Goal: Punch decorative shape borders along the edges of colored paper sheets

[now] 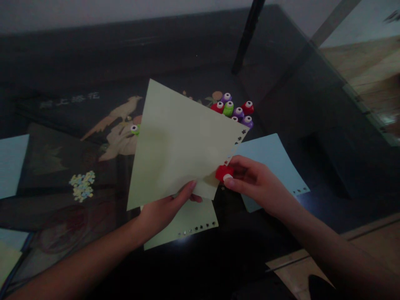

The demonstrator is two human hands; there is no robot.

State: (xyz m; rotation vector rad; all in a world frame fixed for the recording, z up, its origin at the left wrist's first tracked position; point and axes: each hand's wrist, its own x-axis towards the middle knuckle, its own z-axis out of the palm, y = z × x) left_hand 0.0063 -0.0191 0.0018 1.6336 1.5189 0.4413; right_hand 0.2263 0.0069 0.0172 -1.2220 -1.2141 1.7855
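My left hand [165, 208] pinches the lower edge of a pale yellow-green sheet of paper [175, 141] and holds it tilted above the dark glass table [281, 83]. Small shapes are punched along the sheet's right edge. My right hand [259, 183] is closed on a small red craft punch [223, 173], which sits against that right edge near its lower end. A second yellow-green sheet [187, 223], with a row of punched holes along its bottom, lies on the table under my left hand.
Several red, purple and green punches [236, 109] cluster behind the held sheet; one green punch [135, 129] is at its left. A light blue sheet [275, 162] lies under my right hand. A heap of punched-out confetti [82, 186] is at left. A black pole [248, 35] rises behind.
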